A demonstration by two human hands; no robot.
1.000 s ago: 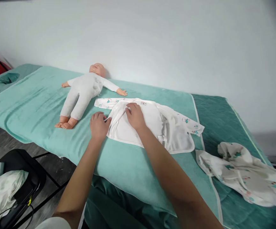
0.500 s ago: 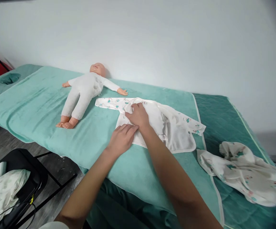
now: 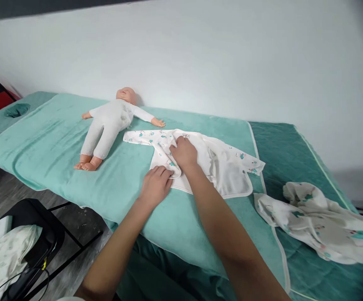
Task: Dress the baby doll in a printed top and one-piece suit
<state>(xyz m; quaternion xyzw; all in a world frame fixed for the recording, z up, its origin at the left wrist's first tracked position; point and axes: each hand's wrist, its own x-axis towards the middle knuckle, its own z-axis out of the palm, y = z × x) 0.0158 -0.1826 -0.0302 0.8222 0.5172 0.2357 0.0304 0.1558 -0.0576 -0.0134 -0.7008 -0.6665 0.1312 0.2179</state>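
Note:
A white baby shirt (image 3: 228, 171) with small teal and red prints lies spread on the teal cover, its sleeves out to both sides. Its right front panel is turned back, showing the plain inside. My right hand (image 3: 185, 154) is closed on the edge of the left front panel, near the neckline. Lower down, my left hand (image 3: 156, 184) pinches that panel's bottom corner by the hem; the fingertips are partly hidden. A baby doll (image 3: 112, 115) in a white cloth body lies on its back to the left, one hand above the shirt's left sleeve.
A second printed baby garment (image 3: 328, 225) lies crumpled at the right. The teal-covered bed (image 3: 59, 138) runs along a white wall (image 3: 200, 54). At lower left a black chair (image 3: 48, 221) holds a printed cloth (image 3: 8, 259), a white box (image 3: 0, 229) and a cable.
The left front panel's lower corner has come over toward the left hand, so its printed outside shows more. My right hand has shifted slightly right. The view has tilted a little.

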